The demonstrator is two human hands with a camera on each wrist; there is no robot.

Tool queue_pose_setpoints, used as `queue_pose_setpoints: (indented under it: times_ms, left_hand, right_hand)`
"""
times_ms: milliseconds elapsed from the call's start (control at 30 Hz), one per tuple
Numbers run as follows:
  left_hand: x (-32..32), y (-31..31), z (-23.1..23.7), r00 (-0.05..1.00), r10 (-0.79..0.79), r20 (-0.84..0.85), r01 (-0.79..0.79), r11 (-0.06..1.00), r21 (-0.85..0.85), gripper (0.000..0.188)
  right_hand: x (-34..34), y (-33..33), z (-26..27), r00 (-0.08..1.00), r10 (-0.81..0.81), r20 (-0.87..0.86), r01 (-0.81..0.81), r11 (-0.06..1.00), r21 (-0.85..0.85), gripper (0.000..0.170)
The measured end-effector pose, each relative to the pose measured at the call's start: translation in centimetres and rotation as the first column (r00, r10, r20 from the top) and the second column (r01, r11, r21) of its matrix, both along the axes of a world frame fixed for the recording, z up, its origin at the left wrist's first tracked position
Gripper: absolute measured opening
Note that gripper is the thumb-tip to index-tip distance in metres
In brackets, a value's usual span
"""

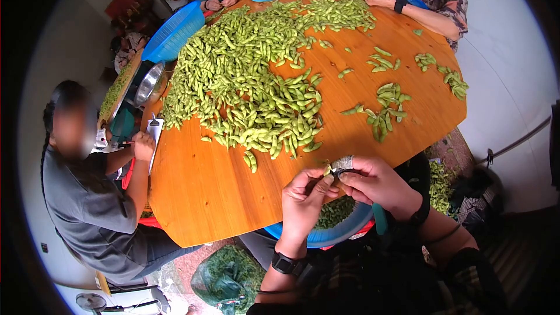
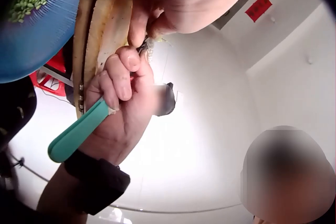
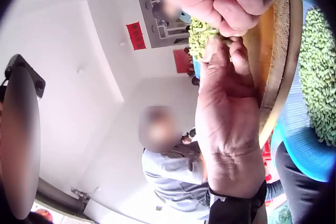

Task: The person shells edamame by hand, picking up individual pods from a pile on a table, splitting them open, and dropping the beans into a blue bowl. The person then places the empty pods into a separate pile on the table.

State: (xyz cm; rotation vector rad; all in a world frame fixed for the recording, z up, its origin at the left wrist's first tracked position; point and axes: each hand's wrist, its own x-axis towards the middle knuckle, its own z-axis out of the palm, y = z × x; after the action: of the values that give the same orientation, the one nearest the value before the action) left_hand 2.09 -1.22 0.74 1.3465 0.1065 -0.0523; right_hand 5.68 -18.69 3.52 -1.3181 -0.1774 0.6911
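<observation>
At the near table edge, my left hand (image 1: 303,195) pinches a small green soybean pod (image 1: 328,171) between thumb and fingers. My right hand (image 1: 382,184) is right against it, with curled fingers round a tool with a flat teal handle (image 2: 79,134). The handle sticks out below the palm; a dark end shows near the fingertips, and the rest of the tool is hidden. A grey-white wrap (image 1: 343,163) covers one right finger. Below the hands, partly under the table, a blue basin (image 1: 364,220) holds shelled green beans (image 3: 317,77).
A large heap of pods (image 1: 245,81) covers the far-left part of the wooden table (image 1: 201,198), with smaller clusters (image 1: 388,108) to the right. Other people sit around it, one with a clipboard (image 1: 154,134). Blue baskets (image 1: 175,32) stand at the back; a green net bag (image 1: 224,277) lies on the floor.
</observation>
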Motion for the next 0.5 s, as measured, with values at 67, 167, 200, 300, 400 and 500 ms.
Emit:
queue_pose_setpoints:
  times_ms: [67,167,200,300,400,500]
  left_hand:
    - [0.3,0.6,-0.5,0.999,-0.031,0.032,0.032,0.999,-0.005,0.016]
    - [0.8,1.5,-1.3,0.995,-0.098,0.036,0.102,0.983,-0.15,0.022]
    - [0.9,1.9,-1.1,0.995,-0.095,0.035,0.099,0.984,-0.15,0.022]
    - [1.3,2.4,-0.3,0.983,-0.175,-0.048,0.147,0.925,-0.35,0.025]
    - [1.1,1.5,-0.1,0.991,-0.135,-0.007,0.126,0.945,-0.302,0.028]
    - [1.0,0.1,-0.1,0.999,-0.02,0.03,0.022,0.996,-0.091,0.023]
  right_hand:
    - [0.1,-0.2,0.4,0.999,0.01,-0.035,-0.01,1.0,-0.01,0.011]
    - [0.5,-0.4,1.1,0.997,0.02,-0.079,-0.021,1.0,-0.018,0.012]
    - [0.6,-0.5,1.2,0.997,0.023,-0.08,-0.024,1.0,-0.018,0.012]
    - [1.0,-0.3,1.1,0.999,0.023,-0.045,-0.025,0.998,-0.058,0.013]
    - [0.5,0.8,-0.4,0.942,-0.058,0.33,0.131,0.97,-0.205,0.014]
    - [-0.3,1.4,-0.1,0.9,-0.089,0.427,0.191,0.961,-0.202,0.015]
